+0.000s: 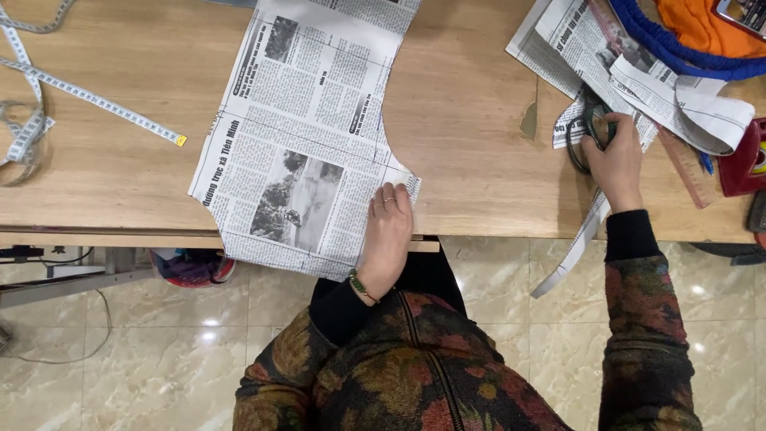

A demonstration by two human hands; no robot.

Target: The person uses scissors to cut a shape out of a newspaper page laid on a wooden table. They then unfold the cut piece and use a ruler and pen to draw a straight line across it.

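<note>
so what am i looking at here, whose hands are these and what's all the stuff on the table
This is one picture from a camera worn on a person's head, looking straight down, so the hands are the wearer's own. No machine is involved.

The left hand lies flat on a newspaper sheet cut to a curved pattern shape, pressing it onto the wooden table. The right hand reaches to the side and rests on a pair of scissors, fingers at the handles, amid loose newspaper scraps.

Also on the table: a measuring tape at the far left, a wooden ruler under the scraps, and blue and orange fabric in the corner. Below is a tiled floor.
</note>
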